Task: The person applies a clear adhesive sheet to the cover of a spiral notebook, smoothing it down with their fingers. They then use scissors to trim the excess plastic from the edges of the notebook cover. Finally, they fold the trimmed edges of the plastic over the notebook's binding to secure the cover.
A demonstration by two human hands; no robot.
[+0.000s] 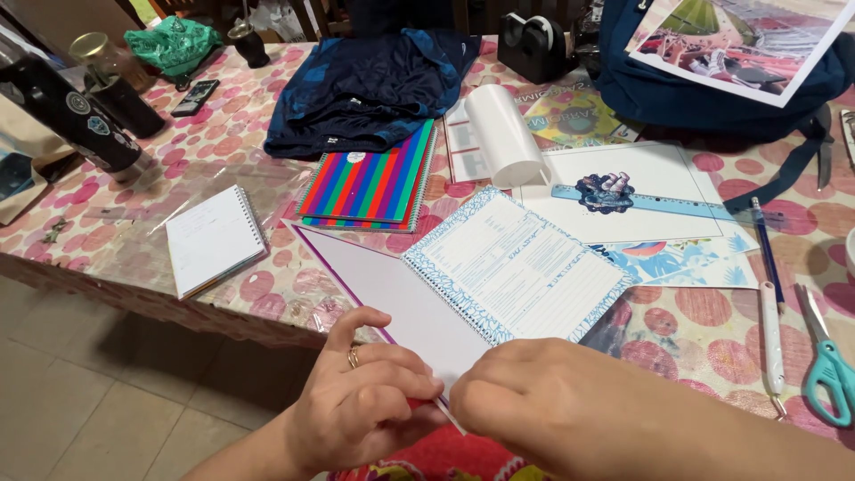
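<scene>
My left hand (pixel 361 392), with a ring on one finger, pinches the near corner of a white sheet with a purple edge (pixel 383 285). My right hand (pixel 543 401) meets it from the right and pinches the same corner. The sheet lies at the table's front edge. An open spiral notebook with blue-bordered printed pages (pixel 517 267) rests partly on the sheet, just beyond my fingers.
A striped notebook (pixel 370 183), a small white notepad (pixel 214 239), a white roll (pixel 503 134), dark blue clothing (pixel 370 85), a blue backpack (pixel 712 89), a ruler (pixel 659 203), a pen (pixel 766 249), a craft knife (pixel 771 334), teal scissors (pixel 828 365) and black bottles (pixel 76 111) lie on the dotted tablecloth (pixel 178 160).
</scene>
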